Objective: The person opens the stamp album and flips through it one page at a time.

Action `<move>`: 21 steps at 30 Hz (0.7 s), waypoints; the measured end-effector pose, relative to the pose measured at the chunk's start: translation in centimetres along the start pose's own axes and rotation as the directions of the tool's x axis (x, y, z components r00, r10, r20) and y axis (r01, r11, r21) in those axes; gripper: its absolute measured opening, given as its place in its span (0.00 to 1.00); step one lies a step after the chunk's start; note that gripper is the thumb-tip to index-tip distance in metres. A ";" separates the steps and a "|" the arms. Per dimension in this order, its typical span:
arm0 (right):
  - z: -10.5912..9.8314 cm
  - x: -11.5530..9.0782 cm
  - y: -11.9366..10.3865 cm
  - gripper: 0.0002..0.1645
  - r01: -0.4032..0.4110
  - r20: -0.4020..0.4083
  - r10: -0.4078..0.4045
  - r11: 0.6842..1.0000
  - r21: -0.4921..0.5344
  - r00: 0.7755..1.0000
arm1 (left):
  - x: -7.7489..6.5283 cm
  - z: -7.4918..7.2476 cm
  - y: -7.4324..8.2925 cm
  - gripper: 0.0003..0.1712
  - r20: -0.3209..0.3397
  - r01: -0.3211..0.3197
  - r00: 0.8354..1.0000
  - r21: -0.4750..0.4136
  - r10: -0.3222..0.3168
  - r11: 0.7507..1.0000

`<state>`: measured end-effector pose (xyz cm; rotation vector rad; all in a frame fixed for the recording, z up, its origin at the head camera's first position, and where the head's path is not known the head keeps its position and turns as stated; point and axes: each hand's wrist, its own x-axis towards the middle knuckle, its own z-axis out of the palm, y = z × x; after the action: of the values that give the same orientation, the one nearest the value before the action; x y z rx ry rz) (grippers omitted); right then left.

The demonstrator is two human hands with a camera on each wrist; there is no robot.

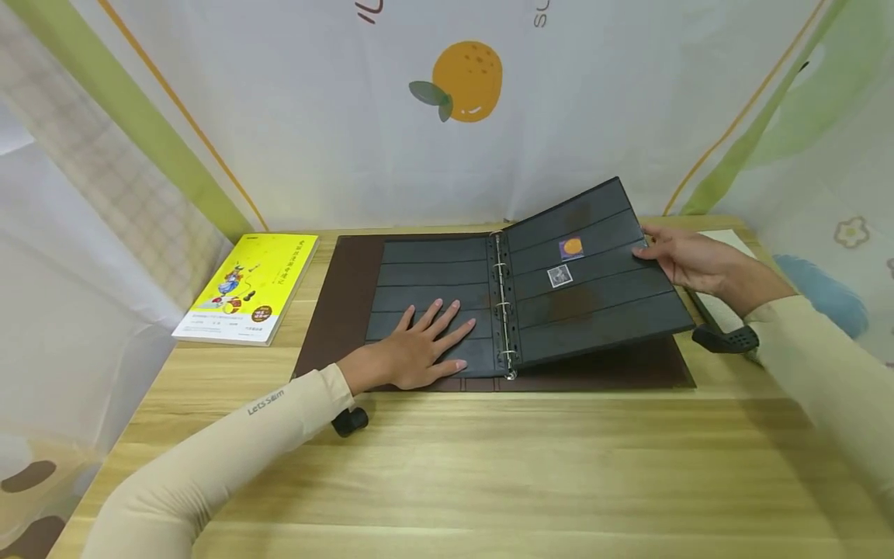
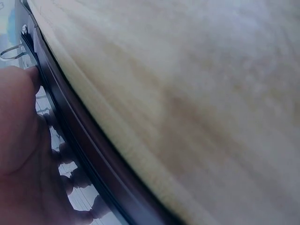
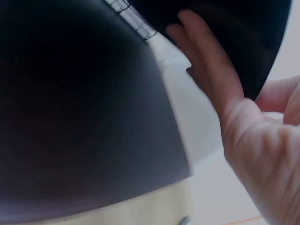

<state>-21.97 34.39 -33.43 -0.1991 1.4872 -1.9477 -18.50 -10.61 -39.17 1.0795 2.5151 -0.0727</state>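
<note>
A ring-binder stamp album with a dark brown cover (image 1: 328,303) lies open on the table. Spread with straight fingers, my left hand (image 1: 419,357) presses flat on its left black page (image 1: 433,273). My right hand (image 1: 701,264) holds the outer edge of the raised right-hand black pages (image 1: 601,295), thumb on top and fingers (image 3: 218,70) underneath. These pages slant up from the metal rings (image 1: 501,307) with the cover visible below. On the top page sit a purple-and-orange stamp (image 1: 571,248) and a grey stamp (image 1: 559,276).
To the left, a yellow book (image 1: 251,283) lies near the table's edge. Partly behind the right arm is a pale-covered item (image 1: 722,310). A white curtain with a printed orange (image 1: 468,81) hangs behind the wooden table (image 1: 531,473).
</note>
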 end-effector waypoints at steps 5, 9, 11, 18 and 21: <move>1.4 0.2 -2.3 0.53 -0.057 -0.131 0.046 0.995 -0.085 0.990 | 0.1 0.2 -0.1 0.41 -0.011 0.000 1.000 -0.005 0.000 1.000; 2.6 0.8 -3.3 0.53 -0.133 -0.258 0.087 0.977 -0.169 0.962 | 0.2 0.2 -0.2 0.41 -0.014 -0.001 1.000 -0.005 0.001 1.000; 3.1 1.2 -3.7 0.52 -0.151 -0.280 0.092 0.968 -0.198 0.956 | 0.2 0.2 -0.2 0.41 -0.012 0.000 1.000 -0.006 0.000 1.000; 4.6 2.3 -4.7 0.51 -0.156 -0.268 0.081 0.949 -0.275 0.960 | 0.4 0.3 -0.4 0.41 -0.004 0.013 1.000 -0.017 -0.013 1.000; 5.3 2.5 -5.5 0.50 -0.144 -0.247 0.081 0.958 -0.248 0.966 | 0.6 0.5 -0.5 0.41 0.000 0.023 1.000 -0.015 -0.023 1.000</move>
<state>-23.49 29.33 -27.37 0.0036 1.8719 -1.7230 -19.05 -10.65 -39.89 1.0447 2.5249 -0.0597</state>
